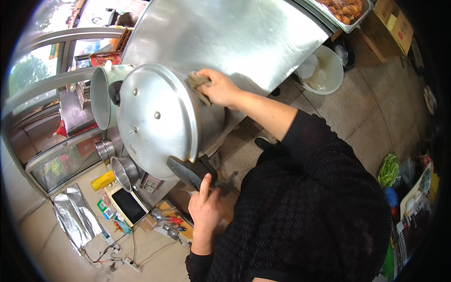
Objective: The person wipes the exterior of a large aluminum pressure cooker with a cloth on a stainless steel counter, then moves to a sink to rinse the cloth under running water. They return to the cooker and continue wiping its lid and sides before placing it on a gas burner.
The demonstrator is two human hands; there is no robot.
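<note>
A large aluminium pressure cooker (158,120) stands at the edge of the steel worktop, its domed lid on. My right hand (220,88) grips a grey-brown cloth (198,83) and presses it against the cooker's outer wall, just below the lid rim. Down by the black long handle (190,171) is my left hand (207,206), index finger extended onto the handle and the other fingers curled. Whether those fingers wrap around the handle is hidden. A smaller black handle (115,92) juts from the lid's opposite side.
A pale tall pot (102,98) and steel bowls (125,172) flank the cooker. The steel worktop (225,31) extends beyond my right hand. A white bucket (326,75) holding cloudy liquid stands on the tiled floor. A tray of browned food (343,10) sits at the far corner.
</note>
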